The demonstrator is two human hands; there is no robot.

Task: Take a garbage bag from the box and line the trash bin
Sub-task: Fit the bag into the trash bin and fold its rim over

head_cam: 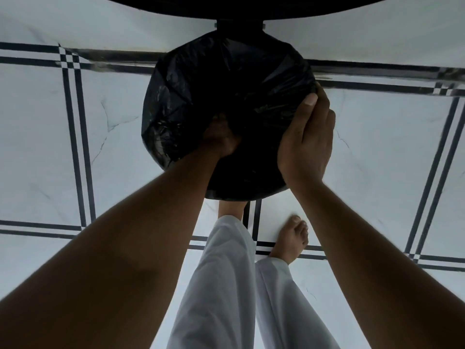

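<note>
Open floor (377, 159) flanks the bin (226, 96) (dark overhang (239, 6) above).

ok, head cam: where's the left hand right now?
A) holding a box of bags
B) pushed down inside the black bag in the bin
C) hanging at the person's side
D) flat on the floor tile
B: the left hand is sunk into the black garbage bag that covers the bin opening, its fingers lost in the plastic, while the right hand presses the bag against the bin's outer edge.
</note>
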